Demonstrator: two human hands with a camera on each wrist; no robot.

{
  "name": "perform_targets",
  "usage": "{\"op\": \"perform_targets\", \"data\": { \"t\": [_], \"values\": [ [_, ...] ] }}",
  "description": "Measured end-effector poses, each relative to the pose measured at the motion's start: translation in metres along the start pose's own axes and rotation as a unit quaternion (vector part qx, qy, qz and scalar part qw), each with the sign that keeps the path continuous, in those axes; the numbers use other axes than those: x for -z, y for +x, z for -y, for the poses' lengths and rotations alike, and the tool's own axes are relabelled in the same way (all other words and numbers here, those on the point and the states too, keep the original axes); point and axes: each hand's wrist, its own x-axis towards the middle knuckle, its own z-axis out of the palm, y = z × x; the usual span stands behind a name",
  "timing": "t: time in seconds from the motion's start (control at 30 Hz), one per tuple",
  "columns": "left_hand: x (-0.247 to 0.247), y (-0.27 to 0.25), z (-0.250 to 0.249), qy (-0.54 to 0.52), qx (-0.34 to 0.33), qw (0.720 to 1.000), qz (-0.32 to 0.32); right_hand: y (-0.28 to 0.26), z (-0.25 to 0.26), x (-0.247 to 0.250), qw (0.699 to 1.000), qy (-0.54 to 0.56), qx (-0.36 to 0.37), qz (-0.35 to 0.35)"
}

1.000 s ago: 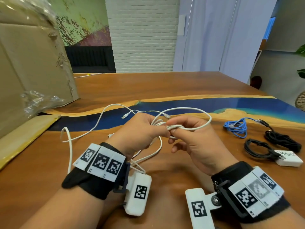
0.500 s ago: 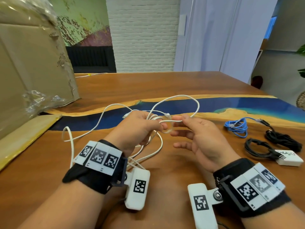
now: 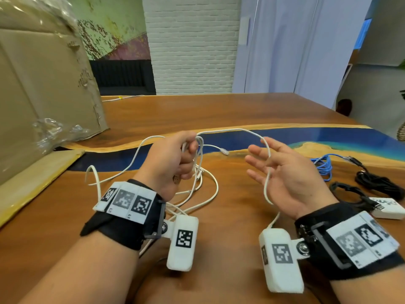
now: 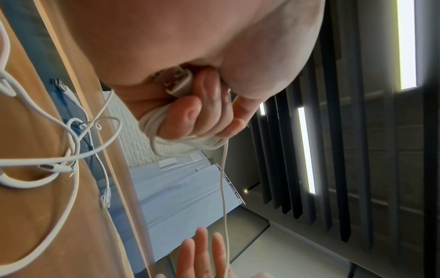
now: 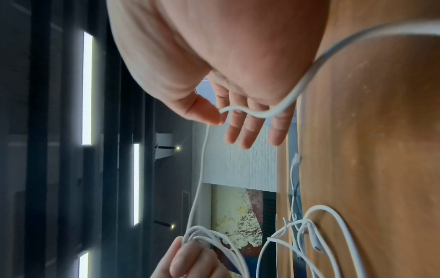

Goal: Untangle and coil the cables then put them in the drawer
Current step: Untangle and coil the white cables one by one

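One wide wooden surface (image 3: 219,110) fills the scene, with a blue band running across it and bare wood stretching to its far edge. At the left a big cardboard box (image 3: 39,88) stands on the surface, its near corner close to the blue band, and a flat strip of cardboard (image 3: 32,178) lies along the left edge. The white cable (image 3: 230,129) lies partly in loose loops on the wood between the two wrists and partly lifted in the air. The left hand (image 3: 173,159) is curled tight around a bundle of its turns, with a plug tucked against the palm. From that fist one strand arches over to the right hand (image 3: 285,172), which is spread wide, palm turned inward, fingers straight; the strand drapes across the fingers and hangs down past the wrist. To the right, well apart from the white loops, lie a blue cable (image 3: 324,165), two black cables (image 3: 381,183) and a small white charger (image 3: 388,208) near the right edge.
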Motion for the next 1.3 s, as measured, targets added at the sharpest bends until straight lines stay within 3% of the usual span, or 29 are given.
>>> {"op": "perform_targets", "data": {
  "t": [0.17,0.27,0.4,0.47,0.57,0.63,0.8,0.9,1.0,1.1,1.17,1.3],
  "values": [
    [-0.005,-0.005,0.001,0.056,0.021,0.996,0.068,-0.008,0.006,0.000,0.992,-0.075,0.096,0.016],
    [-0.010,-0.009,0.001,0.052,0.031,0.991,0.121,-0.008,0.000,-0.007,0.990,-0.082,0.110,0.039],
    [-0.010,-0.012,-0.005,-0.064,0.026,0.984,0.162,-0.007,-0.003,-0.003,0.994,-0.069,0.071,0.049],
    [-0.009,-0.013,-0.009,-0.164,0.014,0.970,0.176,-0.007,-0.001,0.001,0.988,-0.119,0.055,0.086],
    [-0.012,-0.012,-0.011,-0.272,0.000,0.948,0.166,-0.013,-0.006,-0.004,0.950,-0.267,0.060,0.151],
    [-0.018,-0.012,-0.008,-0.278,-0.025,0.951,0.130,-0.020,-0.011,-0.011,0.935,-0.294,0.053,0.189],
    [-0.026,-0.009,0.001,-0.197,-0.078,0.976,0.060,-0.032,-0.012,-0.017,0.909,-0.326,0.044,0.258],
    [-0.032,-0.010,0.007,-0.055,-0.093,0.993,0.048,-0.036,-0.012,-0.018,0.909,-0.303,0.013,0.287],
    [-0.034,-0.012,0.011,0.147,-0.105,0.982,0.052,-0.039,-0.009,-0.018,0.902,-0.275,-0.015,0.331],
    [-0.022,-0.013,0.006,0.279,-0.062,0.950,0.123,-0.039,-0.001,-0.016,0.917,-0.217,-0.035,0.333],
    [-0.017,-0.016,0.003,0.259,-0.005,0.946,0.193,-0.037,0.006,-0.014,0.928,-0.202,-0.008,0.314],
    [-0.017,-0.022,0.000,0.191,0.050,0.950,0.243,-0.029,0.012,-0.007,0.930,-0.252,0.106,0.245]
  ]
}}
